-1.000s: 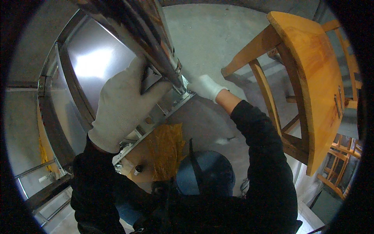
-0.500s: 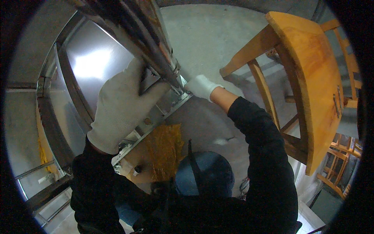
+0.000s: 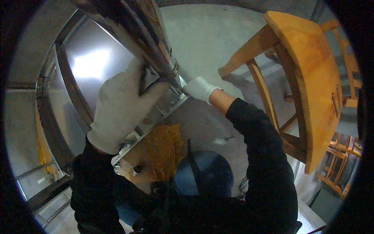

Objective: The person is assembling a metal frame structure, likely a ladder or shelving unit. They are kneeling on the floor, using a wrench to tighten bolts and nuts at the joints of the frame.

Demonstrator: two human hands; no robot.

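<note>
A dark, shiny metal post [image 3: 142, 33] slants down from the top left to the corner of a metal frame [image 3: 171, 110]. My left hand [image 3: 117, 105], in a whitish knit glove, reaches round the post's lower part; its fingertips are hidden behind the metal. My right hand [image 3: 200, 89], also gloved, is closed at the post's foot, just right of the frame corner. Whatever its fingers pinch there is too small or hidden to make out. Behind my left hand lies a bright sheet-metal panel [image 3: 83, 45] that reflects a light.
A wooden stool or chair [image 3: 321, 78] lies tipped on its side at the right. More wooden chairs [image 3: 337, 160] stand beyond it. Crumpled yellowish-brown material [image 3: 165, 144] lies below the frame. A small dark object [image 3: 137, 169] sits near its lower end. Grey floor [image 3: 206, 31] extends ahead.
My right hand has shifted very slightly left at the frame corner. My left hand stays in the same place on the post.
</note>
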